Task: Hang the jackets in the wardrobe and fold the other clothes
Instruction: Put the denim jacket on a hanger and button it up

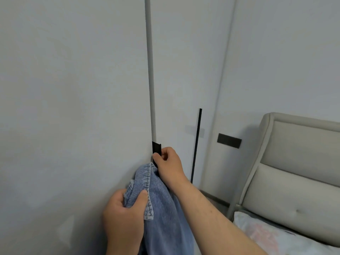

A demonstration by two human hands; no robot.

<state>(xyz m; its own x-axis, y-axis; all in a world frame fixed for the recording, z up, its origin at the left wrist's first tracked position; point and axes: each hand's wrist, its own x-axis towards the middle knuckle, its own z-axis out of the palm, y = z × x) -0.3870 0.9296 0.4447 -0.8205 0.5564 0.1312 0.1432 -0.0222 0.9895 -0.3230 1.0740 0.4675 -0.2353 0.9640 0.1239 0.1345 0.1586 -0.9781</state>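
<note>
Up close, the right hand (pixel 168 162) has its fingers and thumb curled round a short black handle (pixel 156 146) on the edge of a pale wardrobe door (pixel 73 107), beside the door's vertical seam. Just below and left of it, the left hand (pixel 125 214) grips a bunched fold of a blue denim garment (pixel 165 214), thumb on the front of the cloth and fingers behind it. The two hands are apart, each clamped on its own thing. The denim rises to a peak that touches the heel of the right hand, and the rest hangs down under the right forearm and out of the bottom of the view; whether it is a jacket or trousers I cannot tell. Right of the right hand a long thin black bar (pixel 196 144) runs upright on the next door panel, and farther right sits a small dark plate (pixel 229 140). Beyond the right forearm stands a padded beige headboard (pixel 294 162) with a light patterned pillow (pixel 266 234) at its foot
</note>
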